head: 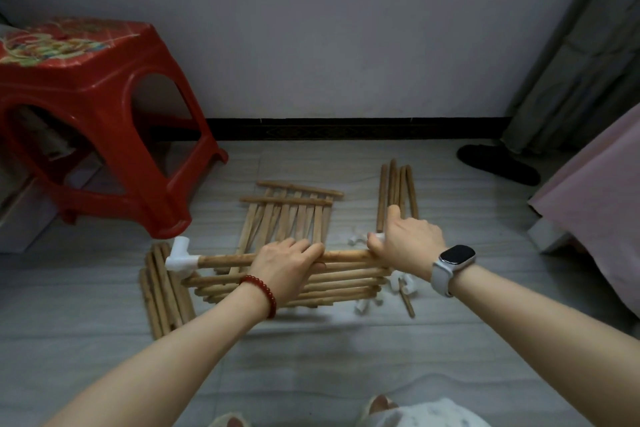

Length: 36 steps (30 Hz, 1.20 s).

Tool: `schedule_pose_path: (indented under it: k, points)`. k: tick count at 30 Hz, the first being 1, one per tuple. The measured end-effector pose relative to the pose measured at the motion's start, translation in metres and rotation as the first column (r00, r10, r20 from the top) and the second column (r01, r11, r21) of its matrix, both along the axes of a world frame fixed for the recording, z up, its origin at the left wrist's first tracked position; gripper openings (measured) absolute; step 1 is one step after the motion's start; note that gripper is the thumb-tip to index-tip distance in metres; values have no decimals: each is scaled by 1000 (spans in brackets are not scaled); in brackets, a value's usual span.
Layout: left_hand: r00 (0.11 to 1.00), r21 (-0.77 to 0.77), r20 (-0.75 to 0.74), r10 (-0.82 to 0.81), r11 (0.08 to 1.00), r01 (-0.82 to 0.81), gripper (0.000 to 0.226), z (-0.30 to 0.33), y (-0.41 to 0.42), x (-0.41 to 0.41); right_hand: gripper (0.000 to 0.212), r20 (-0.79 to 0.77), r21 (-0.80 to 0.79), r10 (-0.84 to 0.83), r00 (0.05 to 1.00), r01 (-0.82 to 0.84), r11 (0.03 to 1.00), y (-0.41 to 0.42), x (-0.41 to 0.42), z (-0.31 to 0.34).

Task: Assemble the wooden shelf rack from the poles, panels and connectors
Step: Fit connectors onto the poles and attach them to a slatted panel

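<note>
**Both hands gripping slatted panel on floor**

Left hand (287, 263) curls around the top pole (228, 259) of the slatted panel (339, 282) mid-span. Right hand (408, 246) grips its right end at a white connector (378, 237) — another white connector (181, 255) caps the left end. Loose poles (398, 191) lie beyond.

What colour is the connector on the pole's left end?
White connector, clearest in the head view.

Your arms were bare to the elbow. Your left wrist wore a red bead bracelet (260, 291); your right wore a smartwatch (456, 255), dark-faced, on a pale grey band.
</note>
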State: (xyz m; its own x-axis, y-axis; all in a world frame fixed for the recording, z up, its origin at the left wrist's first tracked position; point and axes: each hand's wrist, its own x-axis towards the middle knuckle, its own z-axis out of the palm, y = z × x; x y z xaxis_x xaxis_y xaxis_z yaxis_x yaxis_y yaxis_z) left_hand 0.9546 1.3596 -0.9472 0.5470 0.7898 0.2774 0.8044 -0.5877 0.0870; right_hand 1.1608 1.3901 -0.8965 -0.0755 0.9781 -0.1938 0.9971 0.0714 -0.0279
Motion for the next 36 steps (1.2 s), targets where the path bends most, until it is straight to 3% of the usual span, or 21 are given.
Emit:
schedule_pose_path:
  k: [3, 10, 14, 16, 20, 25, 31, 33, 36]
  points:
    - [1000, -65, -23, 3, 998, -4, 33, -7, 4, -6, 39, -18, -52, 56, 998, -56, 997, -3, 2, 5]
    - [998, -106, -66, -19, 994, 11, 33, -12, 12, -6, 41, -48, -261, 269, 962, -272, 926, 0, 13, 22]
    - [999, -99, -41, -8, 995, 4, 32, -12, 15, -10, 62, -9, -293, 492, 871, -472, 831, -2, 24, 28]
    - [1000, -75, -26, 4, 997, -5, 31, -10, 18, -12, 65, -47, -235, 530, 846, -526, 818, 2, 33, 36]
    - [997, -30, 52, 53, 998, -51, 26, -7, 17, -11, 51, -414, 43, 236, 879, -240, 970, 17, 53, 48]
    - [992, 101, 103, 70, 992, -80, 13, 4, 7, -4, 25, -556, -17, -3, 832, -7, 1000, -8, 58, -9]
    - [993, 137, 119, 21, 990, -37, 15, 5, 3, -7, 22, -795, -9, -126, 593, 197, 980, -2, 42, -32]
    - [994, 126, 110, 2, 992, -16, 16, 4, 2, -7, 16, -803, 28, -101, 588, 206, 978, 0, 40, -33]
    - [993, 116, 114, -13, 993, 0, 16, 3, 3, -7, 12, -736, 112, -27, 677, 160, 981, -2, 37, -33]
